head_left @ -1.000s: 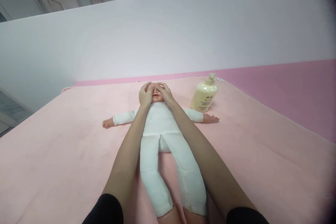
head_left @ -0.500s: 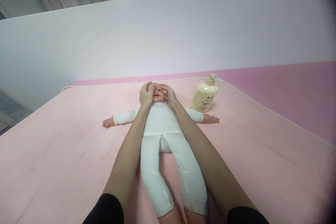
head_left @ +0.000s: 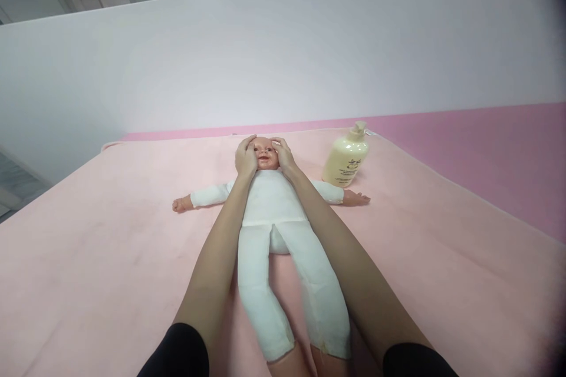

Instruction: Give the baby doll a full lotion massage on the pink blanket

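Observation:
A baby doll (head_left: 269,206) in a white cloth suit lies on its back on a pale pink blanket (head_left: 110,247), arms spread, feet toward me. Its plastic head (head_left: 265,153) points away. My left hand (head_left: 246,158) cups the left side of the head, fingers curled over the temple. My right hand (head_left: 283,155) cups the right side the same way. The doll's face shows between my two hands. Both forearms run along the doll's body.
A cream pump bottle (head_left: 345,158) stands upright just right of the doll's head, beside its outstretched arm. A darker pink surface (head_left: 486,153) lies beyond the blanket on the right. A white wall (head_left: 283,59) rises behind.
My hands slid outward from over the doll's eyes and forehead to the sides of its head, uncovering the face. The doll and bottle stayed put.

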Demonstrator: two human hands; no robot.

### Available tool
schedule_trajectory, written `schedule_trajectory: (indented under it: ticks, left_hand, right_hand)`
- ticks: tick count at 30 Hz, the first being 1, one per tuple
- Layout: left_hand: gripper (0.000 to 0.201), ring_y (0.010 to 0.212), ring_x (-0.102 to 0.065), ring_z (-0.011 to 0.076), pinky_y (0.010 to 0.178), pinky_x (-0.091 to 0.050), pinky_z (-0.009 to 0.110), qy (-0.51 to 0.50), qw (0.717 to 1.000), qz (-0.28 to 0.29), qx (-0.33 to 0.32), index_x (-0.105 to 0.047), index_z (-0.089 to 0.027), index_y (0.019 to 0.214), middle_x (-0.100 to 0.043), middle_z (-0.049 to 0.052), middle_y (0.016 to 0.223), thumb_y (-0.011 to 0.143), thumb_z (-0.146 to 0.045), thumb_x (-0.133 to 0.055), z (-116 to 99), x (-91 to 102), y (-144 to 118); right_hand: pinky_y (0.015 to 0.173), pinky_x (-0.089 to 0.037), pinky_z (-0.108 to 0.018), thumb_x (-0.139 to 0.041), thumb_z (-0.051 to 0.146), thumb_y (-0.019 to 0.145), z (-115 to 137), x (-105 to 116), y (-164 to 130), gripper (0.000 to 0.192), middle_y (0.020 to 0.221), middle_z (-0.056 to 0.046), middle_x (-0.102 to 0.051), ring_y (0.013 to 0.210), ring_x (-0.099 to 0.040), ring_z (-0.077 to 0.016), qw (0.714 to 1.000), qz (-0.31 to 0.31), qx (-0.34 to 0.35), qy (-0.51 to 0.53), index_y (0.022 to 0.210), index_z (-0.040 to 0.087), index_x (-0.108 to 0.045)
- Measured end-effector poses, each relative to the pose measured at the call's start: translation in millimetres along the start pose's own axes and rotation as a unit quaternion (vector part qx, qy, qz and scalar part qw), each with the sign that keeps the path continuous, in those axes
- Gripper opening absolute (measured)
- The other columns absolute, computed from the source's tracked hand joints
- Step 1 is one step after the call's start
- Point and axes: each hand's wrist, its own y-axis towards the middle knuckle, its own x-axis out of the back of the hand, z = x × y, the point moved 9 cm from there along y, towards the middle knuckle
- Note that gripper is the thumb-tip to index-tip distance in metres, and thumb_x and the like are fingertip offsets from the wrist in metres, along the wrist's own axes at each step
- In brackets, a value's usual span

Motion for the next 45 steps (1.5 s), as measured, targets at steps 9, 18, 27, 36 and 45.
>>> schedule_trajectory:
  ticks: [9,18,27,36,45]
  left_hand:
    - [0.035,0.12,-0.054,0.0184,0.105,-0.038,0.03,0.0,1.0,0.017,-0.023,-0.066,-0.021,0.112,-0.064,0.004,0.123,0.09,-0.041,-0.049,-3,0.9,-4]
    - [0.077,0.143,-0.023,0.0241,0.118,-0.019,0.038,0.003,0.989,0.141,-0.039,-0.039,-0.025,0.143,-0.032,0.006,0.153,0.077,-0.056,-0.063,20,15.6,-33]
    - [0.094,0.144,-0.02,0.0277,0.117,-0.021,0.04,0.032,0.986,0.159,-0.038,-0.03,-0.027,0.147,-0.028,0.007,0.155,0.068,-0.057,-0.072,15,13.6,-38]
    - [0.084,0.145,-0.017,0.0254,0.119,-0.015,0.041,0.022,0.983,0.16,-0.085,-0.032,-0.023,0.146,-0.031,0.009,0.153,0.078,-0.065,-0.057,19,11.4,-34]
    - [0.071,0.143,-0.025,0.0212,0.119,-0.017,0.038,0.024,0.985,0.135,-0.106,-0.039,-0.023,0.143,-0.038,0.006,0.15,0.087,-0.067,-0.033,22,15.0,-32]
  right_hand:
    - [0.109,-0.035,-0.033,-0.047,0.061,0.078,2,-4,-4,0.055,0.125,-0.007,-0.057,0.122,-0.049,-0.0194,0.997,0.017,0.047,-0.05,0.112,0.018,-0.056]
    - [0.116,-0.028,-0.036,-0.059,0.071,0.07,7,3,-61,0.1,0.152,-0.004,-0.03,0.139,-0.034,-0.0234,0.976,0.141,0.015,-0.166,0.15,0.023,-0.022]
    - [0.108,-0.039,-0.037,-0.072,0.061,0.064,14,9,-60,0.099,0.146,-0.008,-0.042,0.131,-0.046,-0.0245,0.98,0.113,0.035,-0.161,0.146,0.02,-0.034]
    - [0.11,-0.037,-0.041,-0.056,0.072,0.072,14,10,-58,0.095,0.144,-0.01,-0.043,0.131,-0.045,-0.0268,0.97,0.123,0.063,-0.201,0.147,0.016,-0.032]
    - [0.105,-0.044,-0.039,-0.039,0.076,0.079,6,13,-51,0.084,0.146,-0.005,-0.04,0.132,-0.044,-0.0227,0.98,0.114,0.059,-0.154,0.141,0.019,-0.042]
